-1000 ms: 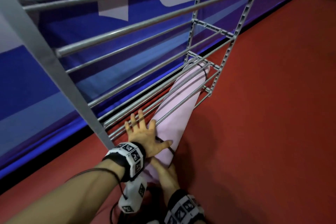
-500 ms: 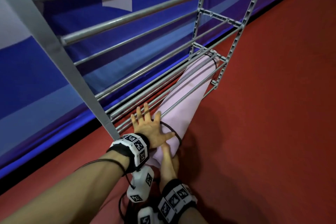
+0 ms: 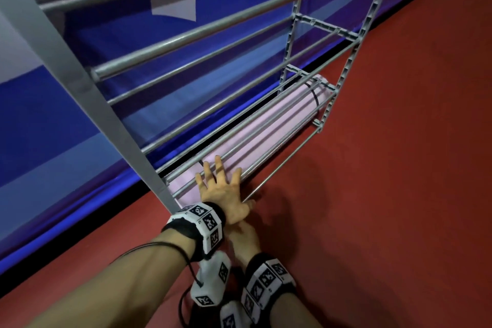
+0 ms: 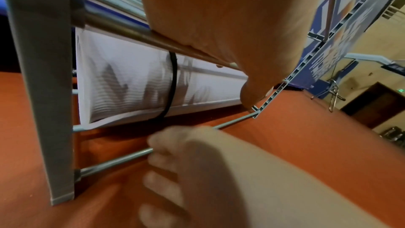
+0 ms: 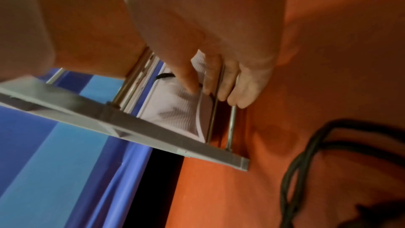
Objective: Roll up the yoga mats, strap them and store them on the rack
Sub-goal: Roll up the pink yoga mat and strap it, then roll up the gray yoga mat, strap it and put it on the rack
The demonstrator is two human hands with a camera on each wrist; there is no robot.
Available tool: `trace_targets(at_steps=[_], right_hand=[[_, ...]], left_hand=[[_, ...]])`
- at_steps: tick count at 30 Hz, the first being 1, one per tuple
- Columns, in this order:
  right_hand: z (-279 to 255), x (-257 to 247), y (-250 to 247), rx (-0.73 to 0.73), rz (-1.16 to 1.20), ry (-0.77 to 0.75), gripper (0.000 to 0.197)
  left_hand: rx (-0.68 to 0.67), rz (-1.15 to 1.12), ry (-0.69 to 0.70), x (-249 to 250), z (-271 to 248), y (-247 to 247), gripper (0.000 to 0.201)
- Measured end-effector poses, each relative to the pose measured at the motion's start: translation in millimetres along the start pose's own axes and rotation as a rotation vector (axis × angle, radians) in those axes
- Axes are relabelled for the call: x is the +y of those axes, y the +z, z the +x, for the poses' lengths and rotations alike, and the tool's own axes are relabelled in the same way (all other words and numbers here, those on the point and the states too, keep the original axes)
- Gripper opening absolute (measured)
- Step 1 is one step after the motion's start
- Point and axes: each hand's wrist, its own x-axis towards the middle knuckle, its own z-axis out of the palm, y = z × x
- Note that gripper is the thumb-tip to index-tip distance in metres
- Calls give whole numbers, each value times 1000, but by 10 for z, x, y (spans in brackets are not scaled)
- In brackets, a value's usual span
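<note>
A rolled pink yoga mat (image 3: 290,106) lies lengthways on the lowest tier of the grey rack (image 3: 80,82), under its rails. A black strap (image 4: 173,82) circles the mat (image 4: 122,79) near this end, and another strap (image 3: 314,96) circles the far end. My left hand (image 3: 221,186) lies flat with spread fingers on the rails above the mat's near end. My right hand (image 3: 243,234) reaches in beneath the left one, mostly hidden in the head view. The right wrist view shows its fingers (image 5: 221,82) extended against the mat's edge (image 5: 175,110) and the front rails.
The rack stands against a blue and white banner wall (image 3: 80,141) on a red floor (image 3: 399,194). Its upper tiers are bare metal rails. A black cable (image 5: 306,162) lies on the floor to my right.
The mat stuck out of the rack at an angle before; it has slid in and now lies along the lowest tier. Both hands moved forward with it.
</note>
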Motion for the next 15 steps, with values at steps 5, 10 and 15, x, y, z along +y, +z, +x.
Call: trace_targets(at_steps=[5,10,15], right_hand=[[-158,78,-611,133,87,48,13],[-663,-98,-1643,331,63,0,12],[-1443,-214,-2793,525,10,19,12]], left_hand=[[-42,-9,-47,30,-22,-51,88],[177,-35,-158,362,-143,-167,86],[318,-96,333,1302,-411,-182,44]])
